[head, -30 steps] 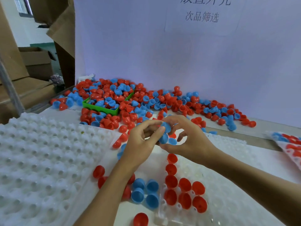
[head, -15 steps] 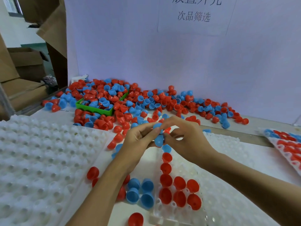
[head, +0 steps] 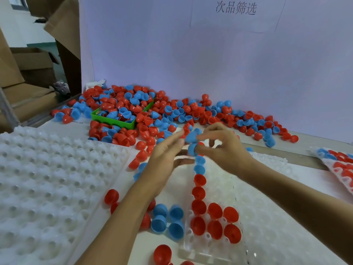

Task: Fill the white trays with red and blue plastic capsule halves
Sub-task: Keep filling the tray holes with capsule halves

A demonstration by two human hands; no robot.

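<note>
While left hand [head: 164,159] fingers spread, right hand [head: 223,150] pinches blue capsule halves [head: 191,142].

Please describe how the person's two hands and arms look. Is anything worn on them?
Both forearms are bare: no sleeves, gloves, watch or bracelet show. The left hand and right hand carry no visible rings, though motion blur softens the fingers.

A pale lilac board [head: 219,60] bearing a sheet of printed Chinese characters [head: 236,8] is set behind the worktable. Brown cardboard boxes [head: 32,64] are stacked at the left.
</note>
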